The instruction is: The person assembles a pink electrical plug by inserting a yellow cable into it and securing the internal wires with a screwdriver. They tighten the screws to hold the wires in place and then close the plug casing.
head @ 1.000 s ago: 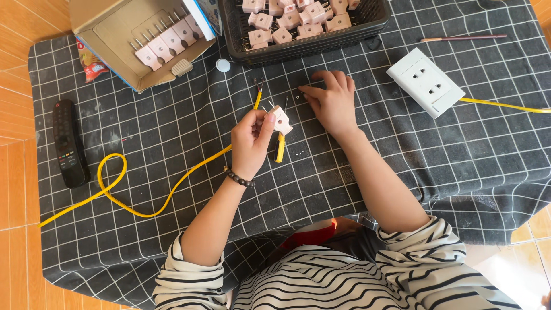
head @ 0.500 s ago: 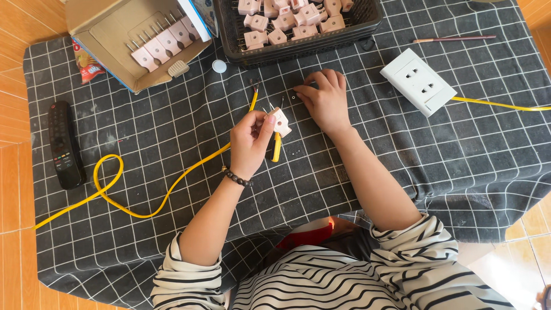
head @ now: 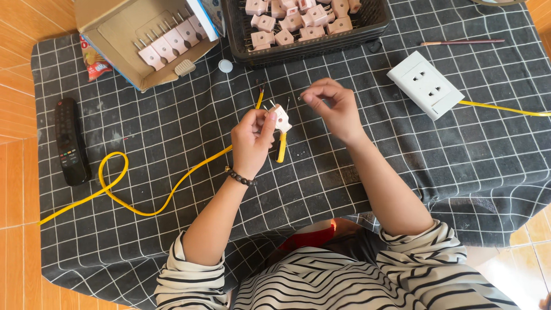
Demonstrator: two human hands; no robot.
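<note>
Left hand (head: pixel 251 138) grips a pale plug (head: pixel 282 117); right hand (head: pixel 336 106) pinches something tiny beside it.

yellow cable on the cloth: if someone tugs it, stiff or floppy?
Probably floppy: the yellow cable lies in a loose loop on the checked cloth. Likely light and easy to drag; it is thin. A tug may pull the plug in the left hand.

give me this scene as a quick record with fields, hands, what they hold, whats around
left hand: holds a pale pink plug over the cloth
right hand: raised beside the plug, fingertips pinched on something too small to tell
yellow cable: loops across the grid cloth
black basket: holds pink plugs
cardboard box: a row of plugs
white socket plate: right side
remote control: left edge
</note>
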